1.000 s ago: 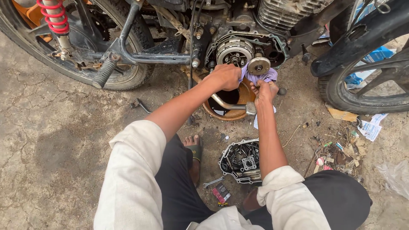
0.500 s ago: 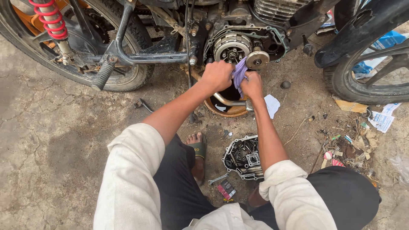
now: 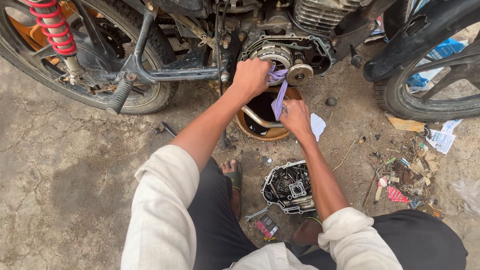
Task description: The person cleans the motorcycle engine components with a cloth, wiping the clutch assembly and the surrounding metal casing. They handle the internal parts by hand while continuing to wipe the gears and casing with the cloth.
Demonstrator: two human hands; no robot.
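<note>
While the red shock spring (image 3: 52,27) and rear wheel (image 3: 150,95) stand at far left, the left hand (image 3: 251,77) is closed against the clutch assembly (image 3: 272,54) in the open engine. Just beside it, the right hand (image 3: 296,117) pinches a purple rag (image 3: 278,95) stretched from the clutch, above an orange drain pan (image 3: 265,131). An engine cover (image 3: 291,187) lies on the ground below.

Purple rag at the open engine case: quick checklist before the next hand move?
1. Left hand on the clutch assembly: ok, gripping its rim.
2. Right hand holding the purple rag: ok, lower end pinched.
3. Rag clear of the small gear: cannot tell, it passes right beside it.
4. Drain pan under the opening: ok.
5. Removed engine cover out of the way: ok, on the ground by the knee.
6. Spanner nearby: ok.
</note>
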